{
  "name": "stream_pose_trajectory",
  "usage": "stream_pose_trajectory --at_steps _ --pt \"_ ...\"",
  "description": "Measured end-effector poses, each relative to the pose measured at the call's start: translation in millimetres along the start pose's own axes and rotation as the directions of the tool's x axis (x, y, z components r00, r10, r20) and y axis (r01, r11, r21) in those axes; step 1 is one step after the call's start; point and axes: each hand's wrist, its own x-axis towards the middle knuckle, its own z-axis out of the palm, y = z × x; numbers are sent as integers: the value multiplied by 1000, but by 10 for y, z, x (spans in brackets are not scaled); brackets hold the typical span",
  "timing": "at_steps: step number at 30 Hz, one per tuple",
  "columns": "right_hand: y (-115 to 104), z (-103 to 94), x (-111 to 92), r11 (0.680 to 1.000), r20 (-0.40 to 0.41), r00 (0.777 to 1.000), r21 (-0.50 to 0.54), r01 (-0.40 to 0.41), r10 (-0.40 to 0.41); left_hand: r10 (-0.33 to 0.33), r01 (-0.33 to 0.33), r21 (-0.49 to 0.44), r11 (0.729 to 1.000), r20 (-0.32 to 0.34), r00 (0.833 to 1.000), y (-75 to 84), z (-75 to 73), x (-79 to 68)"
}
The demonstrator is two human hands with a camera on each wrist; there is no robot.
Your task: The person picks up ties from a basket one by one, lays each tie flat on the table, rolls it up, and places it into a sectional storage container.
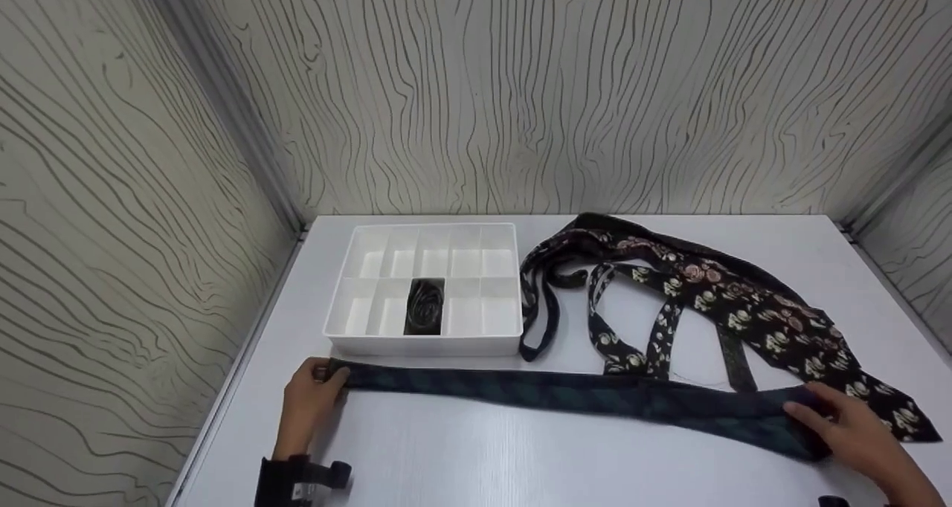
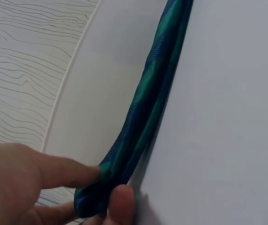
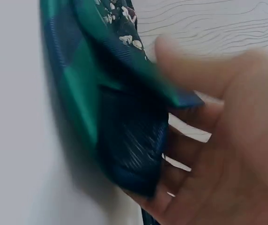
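Observation:
A blue and green striped necktie (image 1: 550, 389) stretches left to right along the front of a white box, folded over lengthwise. At its left end my left hand (image 1: 311, 399) pinches the folded tip; the left wrist view shows the thumb and fingers on the necktie (image 2: 141, 105). My right hand (image 1: 855, 425) holds the wide end, its thumb on top. In the right wrist view the wide end of the necktie (image 3: 80, 93) hangs partly folded, with fingers of the right hand (image 3: 218, 140) behind it; there the hand is blurred.
The white divided box (image 1: 424, 346) has a rolled dark tie (image 1: 425, 306) in one front compartment. Several flower-patterned and dark ties (image 1: 744, 306) lie loosely heaped to its right, partly beneath the striped necktie. Wood-grain panels (image 1: 520, 98) stand around the white table (image 1: 476, 462).

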Motion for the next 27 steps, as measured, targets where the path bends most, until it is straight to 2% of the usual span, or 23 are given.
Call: stream_pose_trajectory --at_steps 3,6,11,13,17,22,25,27 --pt "-18 13 16 998 -20 1000 62 12 -11 -15 15 -8 1000 -13 1000 9 -12 -5" --pt "-58 7 28 989 10 999 142 -34 33 -24 23 -50 998 -9 1000 18 -20 -10" --pt "-109 3 37 982 51 994 152 -108 101 -50 52 -126 991 16 999 20 -38 -11" --pt "-125 4 42 981 48 993 156 -117 110 -55 57 -127 990 16 998 13 -46 -10" --pt "-149 21 56 981 -29 993 158 -110 116 -56 58 -114 992 19 998 -5 -53 -12" --pt "-118 27 13 983 -188 977 169 -73 105 -49 51 -82 995 27 998 -29 -50 -22" --pt "-93 1 -7 988 -165 984 152 -43 68 -51 53 -90 994 27 998 -27 -50 -20" --pt "-97 -10 -12 988 -91 994 145 -54 68 -51 53 -102 993 26 998 -20 -51 -15"
